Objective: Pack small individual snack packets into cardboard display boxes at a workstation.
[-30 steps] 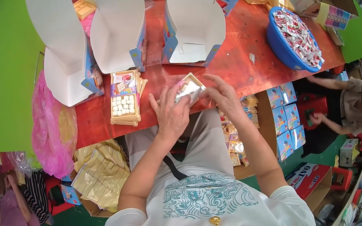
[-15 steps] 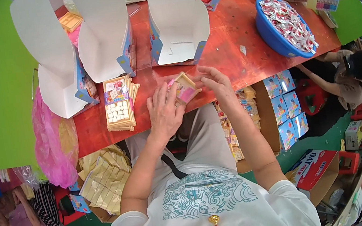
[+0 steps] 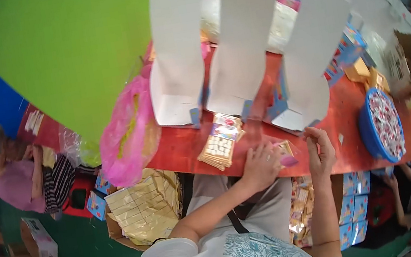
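Note:
My left hand [image 3: 264, 166] is closed over a small pale yellow tray [image 3: 286, 147] at the table's front edge. A pink piece [image 3: 289, 160] shows at the tray's near side; the fingers hide the rest. To the right, my right hand [image 3: 321, 150] is raised apart from the tray, its fingers curled together. Whatever they pinch, if anything, is too small to make out. Left of my left hand lies a leaning stack of similar trays [image 3: 221, 142]; the top one holds rows of white cubes and a colourful printed strip.
Three tall white-backed cartons [image 3: 178, 73] stand open along the red table [image 3: 348, 130]. A blue basin [image 3: 380, 127] full of small packets is at the right. Pink plastic bags [image 3: 127, 146] hang at the left edge. People sit at both sides; a box of yellow wrapping [image 3: 145, 205] stands below.
The view has swung left, so the table things appear farther right. My right hand has drawn away from the tray and its fingers have curled. The left hand stays on the tray.

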Available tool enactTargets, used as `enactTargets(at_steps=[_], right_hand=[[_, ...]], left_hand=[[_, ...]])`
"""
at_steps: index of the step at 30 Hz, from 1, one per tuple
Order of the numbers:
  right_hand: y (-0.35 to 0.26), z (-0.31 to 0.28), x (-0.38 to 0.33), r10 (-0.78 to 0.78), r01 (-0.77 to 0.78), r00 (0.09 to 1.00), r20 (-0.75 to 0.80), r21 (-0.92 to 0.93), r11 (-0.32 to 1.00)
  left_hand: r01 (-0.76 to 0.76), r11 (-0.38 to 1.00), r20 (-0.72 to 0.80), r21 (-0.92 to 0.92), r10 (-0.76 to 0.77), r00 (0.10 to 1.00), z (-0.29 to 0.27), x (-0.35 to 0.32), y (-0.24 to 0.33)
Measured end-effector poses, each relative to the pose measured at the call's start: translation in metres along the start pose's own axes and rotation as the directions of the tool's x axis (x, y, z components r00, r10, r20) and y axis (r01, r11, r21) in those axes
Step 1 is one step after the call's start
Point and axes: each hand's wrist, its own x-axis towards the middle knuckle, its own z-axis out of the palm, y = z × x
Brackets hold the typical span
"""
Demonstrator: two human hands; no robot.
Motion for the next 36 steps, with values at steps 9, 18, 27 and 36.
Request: enactTargets(at_steps=[9, 18, 27, 36], right_hand=[[-0.12, 0.138, 0.089, -0.322, 0.288, 0.824, 0.466, 0.144, 0.947], [-0.179, 0.336, 0.088, -0.494, 0.556, 0.474, 0.729, 0.187, 0.81], [-0.115, 0.437, 0.056, -0.466, 0.896, 0.313, 0.827, -0.095, 0.434], [-0.132, 0.429, 0.088, -0.416, 0.467, 0.639, 0.647, 0.103, 0.878]], left_hand=[[-0.025, 0.999, -0.142, -0.045, 0.018, 0.99, -0.001, -0.001, -0.012], [-0.056, 0.975, -0.234, -0.214, 0.005, 0.972, 0.02, -0.014, -0.017], [-0.051, 0.955, -0.342, -0.292, -0.054, 0.938, 0.034, -0.018, -0.021], [0.02, 0.992, 0.134, 0.126, -0.037, 0.99, -0.017, -0.009, -0.015]])
